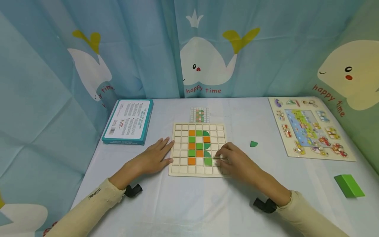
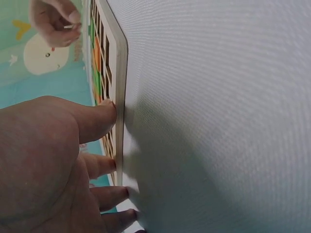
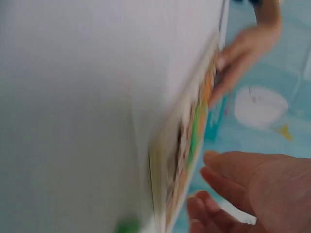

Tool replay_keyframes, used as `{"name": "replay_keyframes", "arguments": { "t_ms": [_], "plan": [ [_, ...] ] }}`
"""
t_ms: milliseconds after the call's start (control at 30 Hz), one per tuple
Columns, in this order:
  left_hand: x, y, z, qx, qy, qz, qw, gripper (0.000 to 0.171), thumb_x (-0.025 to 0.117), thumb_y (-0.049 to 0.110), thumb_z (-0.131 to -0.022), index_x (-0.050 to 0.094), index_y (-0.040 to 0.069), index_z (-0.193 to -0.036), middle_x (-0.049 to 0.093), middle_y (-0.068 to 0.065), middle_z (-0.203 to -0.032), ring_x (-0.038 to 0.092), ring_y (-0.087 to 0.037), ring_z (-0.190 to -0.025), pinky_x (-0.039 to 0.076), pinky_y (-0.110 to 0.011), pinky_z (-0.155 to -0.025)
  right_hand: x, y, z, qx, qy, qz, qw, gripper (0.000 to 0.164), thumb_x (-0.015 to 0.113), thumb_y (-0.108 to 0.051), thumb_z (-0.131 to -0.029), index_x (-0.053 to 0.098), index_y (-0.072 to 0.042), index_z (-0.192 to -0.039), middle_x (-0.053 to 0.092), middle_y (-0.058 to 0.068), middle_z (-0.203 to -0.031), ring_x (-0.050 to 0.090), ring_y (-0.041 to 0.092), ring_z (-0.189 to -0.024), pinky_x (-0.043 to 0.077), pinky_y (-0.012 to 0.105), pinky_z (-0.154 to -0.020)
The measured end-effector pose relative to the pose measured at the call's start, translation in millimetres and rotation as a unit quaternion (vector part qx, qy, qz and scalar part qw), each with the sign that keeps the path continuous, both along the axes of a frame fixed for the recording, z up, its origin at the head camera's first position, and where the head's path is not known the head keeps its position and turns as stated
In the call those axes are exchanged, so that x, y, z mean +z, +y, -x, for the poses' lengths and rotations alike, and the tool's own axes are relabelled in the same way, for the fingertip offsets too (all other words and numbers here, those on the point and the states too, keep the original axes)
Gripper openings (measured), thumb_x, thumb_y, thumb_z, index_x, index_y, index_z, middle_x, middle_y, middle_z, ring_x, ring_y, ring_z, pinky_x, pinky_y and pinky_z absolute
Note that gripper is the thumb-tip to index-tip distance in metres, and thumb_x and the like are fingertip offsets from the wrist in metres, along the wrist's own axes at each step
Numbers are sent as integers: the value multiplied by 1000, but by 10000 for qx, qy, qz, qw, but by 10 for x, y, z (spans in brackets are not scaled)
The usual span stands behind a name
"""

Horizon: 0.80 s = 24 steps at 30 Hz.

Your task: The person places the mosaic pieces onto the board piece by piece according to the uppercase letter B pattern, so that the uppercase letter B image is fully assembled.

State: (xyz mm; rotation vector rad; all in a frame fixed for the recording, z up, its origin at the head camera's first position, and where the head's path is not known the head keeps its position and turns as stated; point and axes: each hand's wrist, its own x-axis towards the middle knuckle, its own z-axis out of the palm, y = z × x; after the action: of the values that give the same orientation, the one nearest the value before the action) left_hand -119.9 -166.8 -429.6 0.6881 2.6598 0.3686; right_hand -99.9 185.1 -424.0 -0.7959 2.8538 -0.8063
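A square wooden grid board (image 1: pixel 181 169) lies on the table, with orange and green square tiles and green rounded pieces in its middle cells. My left hand (image 1: pixel 155 156) rests at the board's left edge, fingers spread; its thumb and fingertips meet the rim in the left wrist view. Over the board's right side hovers my right hand (image 1: pixel 237 164), fingers loosely bent, with board cells showing between thumb and forefinger. No piece shows in its fingers in the blurred right wrist view. One loose green rounded piece (image 1: pixel 253 144) lies right of the board.
Behind the board is a small printed pattern card (image 1: pixel 199 115). A teal-edged box (image 1: pixel 127 121) stands at the back left. To the right are a picture puzzle board (image 1: pixel 311 128) and a green block (image 1: pixel 349 186). A blue curtain (image 1: pixel 154 49) hangs behind the table.
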Motion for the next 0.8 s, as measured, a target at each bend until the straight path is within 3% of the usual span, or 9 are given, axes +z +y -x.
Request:
{"name": "replay_keyframes", "arguments": {
  "t_ms": [167,367,633,800],
  "plan": [
    [6,0,-7,14,14,-51,10000,74,54,41,-110,23,8,-169,16,-19,-176,13,-41,-163,23,-58,-129,160,344,84,-339,-174,-268,9989,25,77,-7,-96,71,-2,-120,61,17,-121,67,30,-103,59,44,-84],
    [18,4,-14,9,14,-88,10000,73,53,41,-111,23,8,-169,16,-19,-176,12,-41,-163,22,-58,-129,248,675,81,-534,-604,-480,9956,31,78,-13,-97,67,-1,-124,60,19,-122,65,38,-108,58,52,-87],
    [23,4,-14,7,-10,-127,9999,73,54,40,-110,24,8,-169,17,-19,-175,13,-42,-162,22,-58,-129,194,830,51,-600,-1234,-681,9882,35,78,-15,-96,65,0,-124,62,17,-116,63,33,-104,57,50,-87],
    [17,7,-12,34,-53,-144,9999,73,54,40,-111,23,8,-169,16,-18,-176,12,-41,-163,22,-58,-129,144,830,35,-559,-1065,-638,9907,32,78,-11,-95,65,-1,-123,62,12,-107,61,27,-97,54,43,-81]
  ]
}}
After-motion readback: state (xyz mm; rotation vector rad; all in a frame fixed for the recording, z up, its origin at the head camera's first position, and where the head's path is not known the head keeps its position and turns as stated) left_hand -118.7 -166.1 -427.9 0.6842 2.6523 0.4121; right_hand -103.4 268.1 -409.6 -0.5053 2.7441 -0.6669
